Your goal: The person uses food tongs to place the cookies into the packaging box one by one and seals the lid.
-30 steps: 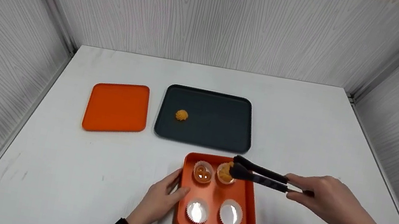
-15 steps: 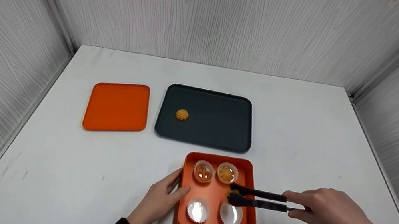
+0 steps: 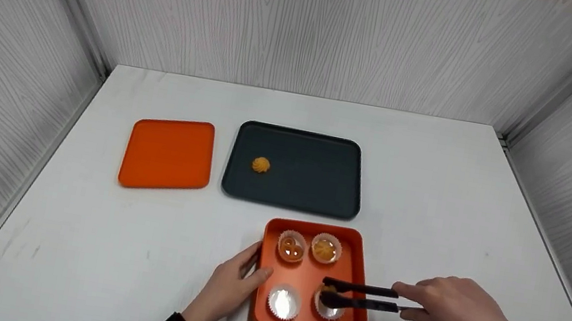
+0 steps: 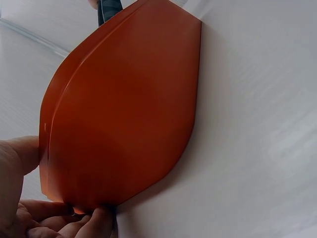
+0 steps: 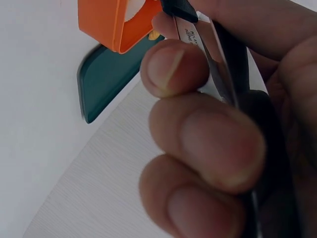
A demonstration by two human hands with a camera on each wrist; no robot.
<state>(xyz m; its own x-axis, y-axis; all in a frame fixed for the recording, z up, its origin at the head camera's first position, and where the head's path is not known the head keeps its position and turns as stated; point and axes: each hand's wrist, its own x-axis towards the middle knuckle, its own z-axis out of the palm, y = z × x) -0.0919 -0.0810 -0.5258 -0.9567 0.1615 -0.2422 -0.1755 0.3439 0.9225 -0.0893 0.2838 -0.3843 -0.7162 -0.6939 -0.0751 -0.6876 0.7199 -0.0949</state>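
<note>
An orange box (image 3: 305, 274) stands on the table, and my left hand (image 3: 226, 289) grips its left side. In the left wrist view the thumb lies on the rim and the fingers bend below at the wall (image 4: 124, 109). My right hand (image 3: 460, 317) holds black-tipped tongs (image 3: 369, 304) over the box's near right part. Between the tong tips is a golden piped cookie (image 3: 327, 288), partly hidden, at the near right paper cup (image 3: 328, 313). The far right cup has a swirled cookie (image 3: 326, 249); the far left cup (image 3: 292, 247) holds small brown round pieces. The near left cup (image 3: 284, 303) shows nothing inside.
Behind the box lies a dark rectangular tray (image 3: 306, 175) with one swirled cookie (image 3: 261, 165) on it. A flat orange lid-like square (image 3: 167, 155) lies to its left. Pale wood-grain panels (image 3: 308, 25) enclose the table's back and sides.
The tongs with the cookie have moved from the far right cup toward me, down to the near right cup. My left hand and the box have stayed put.
</note>
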